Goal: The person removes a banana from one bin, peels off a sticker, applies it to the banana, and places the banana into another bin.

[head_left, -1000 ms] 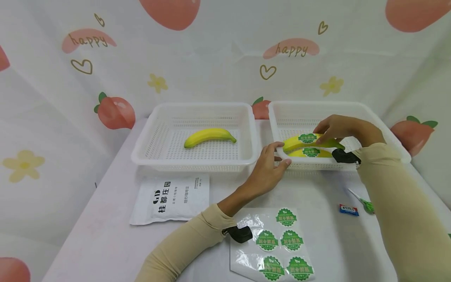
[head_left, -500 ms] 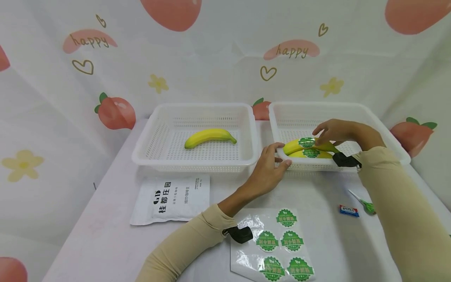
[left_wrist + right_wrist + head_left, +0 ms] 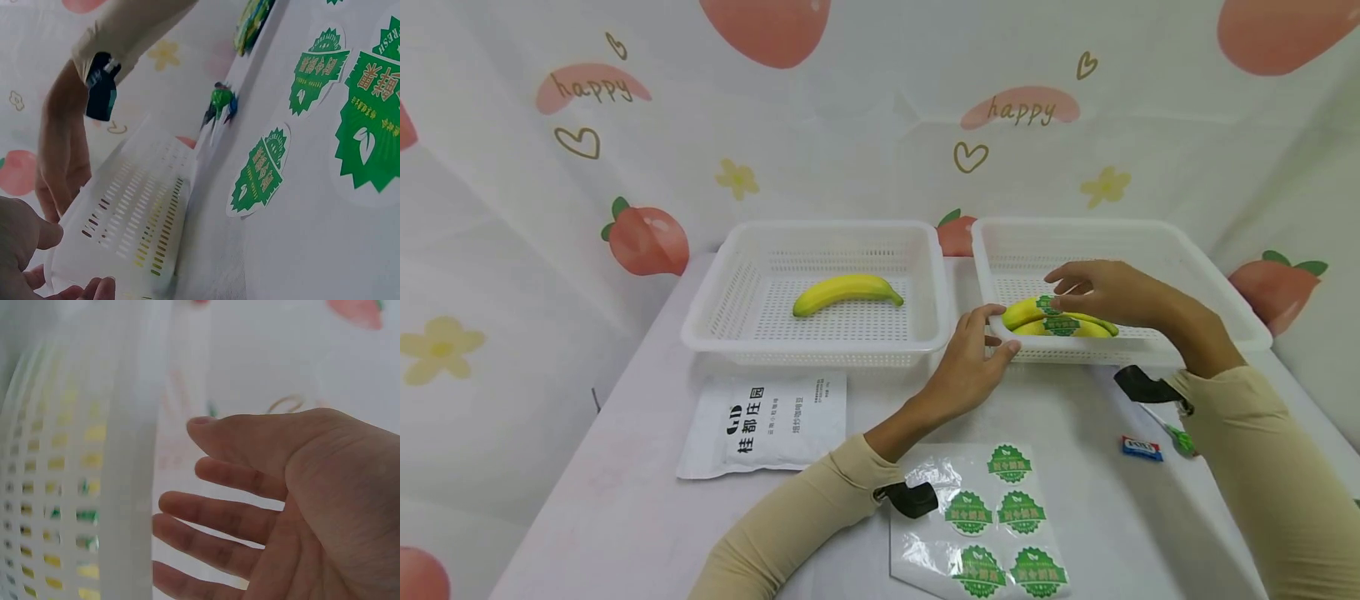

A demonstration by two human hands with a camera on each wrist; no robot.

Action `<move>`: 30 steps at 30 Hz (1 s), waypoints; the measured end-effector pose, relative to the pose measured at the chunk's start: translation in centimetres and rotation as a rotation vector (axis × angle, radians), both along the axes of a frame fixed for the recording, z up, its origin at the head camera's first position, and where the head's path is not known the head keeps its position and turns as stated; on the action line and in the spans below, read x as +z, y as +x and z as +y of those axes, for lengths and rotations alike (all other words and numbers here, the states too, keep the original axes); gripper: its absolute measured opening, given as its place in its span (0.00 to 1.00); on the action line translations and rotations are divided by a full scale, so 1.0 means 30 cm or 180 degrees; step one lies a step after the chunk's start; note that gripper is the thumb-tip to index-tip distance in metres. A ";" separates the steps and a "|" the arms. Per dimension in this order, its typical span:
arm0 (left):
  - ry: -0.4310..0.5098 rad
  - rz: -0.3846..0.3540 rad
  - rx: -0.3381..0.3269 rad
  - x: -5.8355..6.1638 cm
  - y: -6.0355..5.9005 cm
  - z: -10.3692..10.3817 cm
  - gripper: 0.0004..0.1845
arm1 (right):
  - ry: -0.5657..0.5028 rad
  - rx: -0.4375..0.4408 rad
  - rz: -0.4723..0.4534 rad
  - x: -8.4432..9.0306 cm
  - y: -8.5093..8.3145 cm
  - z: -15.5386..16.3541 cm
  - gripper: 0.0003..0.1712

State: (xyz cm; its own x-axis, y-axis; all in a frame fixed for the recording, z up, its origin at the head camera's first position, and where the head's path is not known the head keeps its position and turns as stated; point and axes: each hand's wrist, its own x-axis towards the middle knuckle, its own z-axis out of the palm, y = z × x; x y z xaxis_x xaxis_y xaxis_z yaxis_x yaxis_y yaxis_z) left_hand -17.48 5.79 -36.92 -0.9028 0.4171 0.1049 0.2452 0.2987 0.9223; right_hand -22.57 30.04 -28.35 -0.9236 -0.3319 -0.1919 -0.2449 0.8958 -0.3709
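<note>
Right hand (image 3: 1108, 292) hovers loose-fingered above the stickered bananas (image 3: 1060, 318); left hand (image 3: 973, 350) should keep its grip clamped on the basket rim (image 3: 1000, 329).

backdrop (image 3: 865, 158): white cloth, wrinkled, printed with peaches, yellow flowers, gold hearts, "happy" | covers back and both sides | table (image 3: 625, 508): white cloth cover, reaches to backdrop | light: even, soft, faint shadows

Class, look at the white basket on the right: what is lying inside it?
Inside the right basket lie two bananas, stacked, each bearing a green sticker. The right hand hovers open above them, covering part of the upper banana. The basket floor beneath them cannot be seen.
</note>
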 end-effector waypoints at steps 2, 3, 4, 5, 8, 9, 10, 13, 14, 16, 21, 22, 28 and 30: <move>0.0010 0.0002 -0.0009 0.000 0.001 0.001 0.30 | -0.0042 -0.0002 0.0192 0.006 0.038 -0.010 0.30; 0.0016 0.0004 -0.0015 -0.001 0.002 0.002 0.30 | -0.0071 -0.0005 0.0272 0.008 0.056 -0.014 0.30; 0.0021 0.0009 -0.0024 -0.001 0.002 0.003 0.30 | -0.0107 -0.0022 0.0348 0.008 0.076 -0.020 0.30; 0.0025 0.0021 -0.0030 -0.002 0.003 0.003 0.30 | -0.0172 -0.0025 0.0408 0.005 0.094 -0.024 0.29; 0.0025 0.0075 -0.0039 -0.005 0.002 0.003 0.30 | -0.0356 -0.0019 0.0563 -0.014 0.147 -0.042 0.28; 0.0029 0.0093 -0.0043 -0.007 0.001 0.003 0.30 | -0.0413 -0.0011 0.0607 -0.025 0.164 -0.049 0.27; 0.0032 0.0108 -0.0048 -0.007 0.001 0.002 0.30 | -0.0453 -0.0010 0.0636 -0.038 0.180 -0.056 0.27; 0.0053 0.0124 -0.0063 -0.009 0.000 0.001 0.30 | -0.0472 -0.0024 0.0603 -0.081 0.215 -0.073 0.29; 0.0059 0.0124 -0.0067 -0.009 0.000 0.001 0.30 | -0.0446 -0.0031 0.0593 -0.097 0.224 -0.078 0.29; 0.0050 0.0123 -0.0071 -0.008 0.000 0.001 0.30 | -0.0381 -0.0051 0.0607 -0.127 0.239 -0.086 0.31; -0.0180 0.0169 -0.0096 -0.002 0.006 -0.007 0.32 | -0.0188 -0.0045 0.0889 -0.187 0.266 -0.100 0.31; -0.0254 0.0178 -0.0130 0.000 0.010 -0.010 0.33 | -0.0150 -0.0043 0.0949 -0.196 0.270 -0.103 0.31; -0.0722 0.0513 -0.0542 0.004 0.058 -0.076 0.38 | -0.0051 -0.0032 0.1254 -0.223 0.276 -0.110 0.29; -0.0882 0.0743 -0.0645 0.008 0.082 -0.119 0.38 | -0.0065 -0.0030 0.1305 -0.227 0.275 -0.108 0.28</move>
State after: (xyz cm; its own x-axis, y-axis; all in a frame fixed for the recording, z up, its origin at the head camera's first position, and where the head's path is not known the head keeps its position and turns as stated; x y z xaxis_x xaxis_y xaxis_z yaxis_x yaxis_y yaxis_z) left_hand -15.01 2.23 -36.67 -0.7648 0.6251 0.1559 0.5175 0.4520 0.7266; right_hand -14.31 26.79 -35.15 -0.9252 -0.3230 0.1992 -0.3679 0.8922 -0.2621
